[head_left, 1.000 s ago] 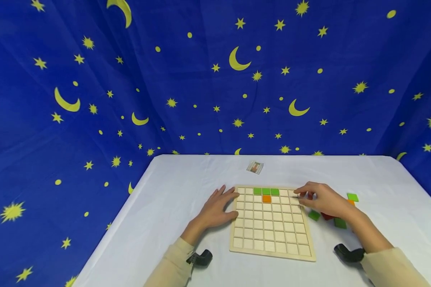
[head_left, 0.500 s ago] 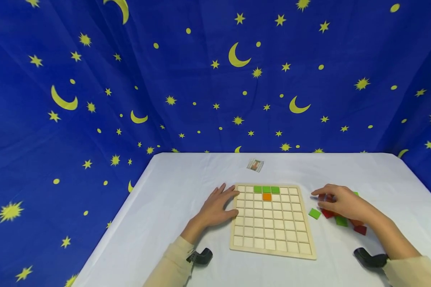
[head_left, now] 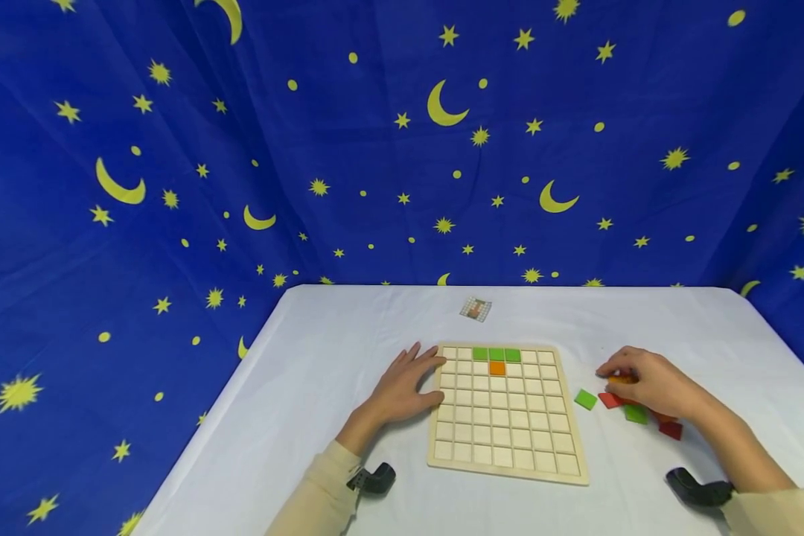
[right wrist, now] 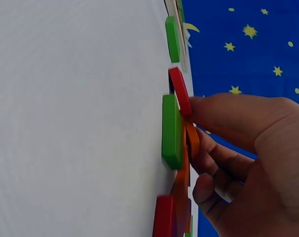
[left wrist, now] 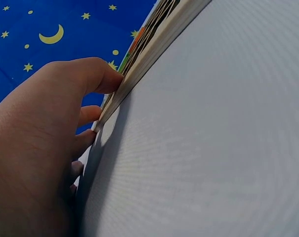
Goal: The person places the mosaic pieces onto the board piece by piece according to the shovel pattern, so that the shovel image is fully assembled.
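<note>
My left hand (head_left: 402, 391) rests at the left edge of a wooden grid board (head_left: 509, 474), fingers spread and thumb against its side. In the left wrist view, thumb and fingertips touch the board's rim (left wrist: 139, 69). Three green tiles (head_left: 496, 354) fill squares in the top row, with one orange tile (head_left: 497, 368) below the middle one. To the right of the board, my right hand (head_left: 653, 383) is low over a heap of loose tiles. Its thumb and fingers curl round an orange tile (right wrist: 192, 140), beside a red tile (right wrist: 180, 91).
A loose green tile (head_left: 586, 400) lies between the board and the heap. Another green tile (head_left: 636, 414) and a dark red tile (head_left: 671, 430) show near the right hand. A small printed pattern card (head_left: 476, 309) lies behind the board. A blue starry cloth (head_left: 375, 149) hangs behind the table.
My right hand has moved right, from the board's upper right corner to the loose tiles, and its fingers have drawn closer together. My left hand and the tiles on the board stay put.
</note>
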`<state>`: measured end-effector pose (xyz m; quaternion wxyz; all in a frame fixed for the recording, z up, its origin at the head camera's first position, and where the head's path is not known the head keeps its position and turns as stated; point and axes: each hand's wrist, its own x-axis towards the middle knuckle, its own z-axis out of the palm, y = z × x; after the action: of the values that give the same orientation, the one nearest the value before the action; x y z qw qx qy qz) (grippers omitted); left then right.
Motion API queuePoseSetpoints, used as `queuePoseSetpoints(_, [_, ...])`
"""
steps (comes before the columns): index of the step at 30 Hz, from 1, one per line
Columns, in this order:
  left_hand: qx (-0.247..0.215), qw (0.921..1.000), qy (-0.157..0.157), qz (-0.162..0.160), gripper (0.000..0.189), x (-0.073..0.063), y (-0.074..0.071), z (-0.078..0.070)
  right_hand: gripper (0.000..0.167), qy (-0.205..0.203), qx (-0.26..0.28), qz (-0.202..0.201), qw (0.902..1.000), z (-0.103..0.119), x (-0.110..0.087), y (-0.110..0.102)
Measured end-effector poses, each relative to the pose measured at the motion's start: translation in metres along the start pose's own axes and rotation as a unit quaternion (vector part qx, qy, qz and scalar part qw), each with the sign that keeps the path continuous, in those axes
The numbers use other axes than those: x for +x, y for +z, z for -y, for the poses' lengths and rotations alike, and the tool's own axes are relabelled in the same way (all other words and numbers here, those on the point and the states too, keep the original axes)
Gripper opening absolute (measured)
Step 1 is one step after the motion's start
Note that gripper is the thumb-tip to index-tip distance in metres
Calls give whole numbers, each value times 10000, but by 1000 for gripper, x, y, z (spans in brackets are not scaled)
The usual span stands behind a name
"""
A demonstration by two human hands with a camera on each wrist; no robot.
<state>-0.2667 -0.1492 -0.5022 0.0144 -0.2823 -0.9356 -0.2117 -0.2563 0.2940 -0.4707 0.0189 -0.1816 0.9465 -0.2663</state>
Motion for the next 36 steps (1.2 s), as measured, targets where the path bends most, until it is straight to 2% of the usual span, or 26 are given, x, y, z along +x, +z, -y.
queuePoseSetpoints(7, [1, 10000, -31, 23, 65, 2, 0, -3, 28, 149, -34, 180, 9997, -4, -5, -6])
queuePoseSetpoints(13, [-1, 9999, -103, 26, 65, -1, -1, -3, 28, 220, 86, 294, 9993, -5, -3, -3])
queuePoseSetpoints(19, [-18, 9999, -101, 40, 64, -2, 0, -2, 36, 375, 60, 278, 9989, -3, -5, -1])
queuePoseSetpoints(36, [-45, 9999, -120, 47, 65, -1, -1, -1, 34, 425, -24, 240, 9988, -1, -3, -2])
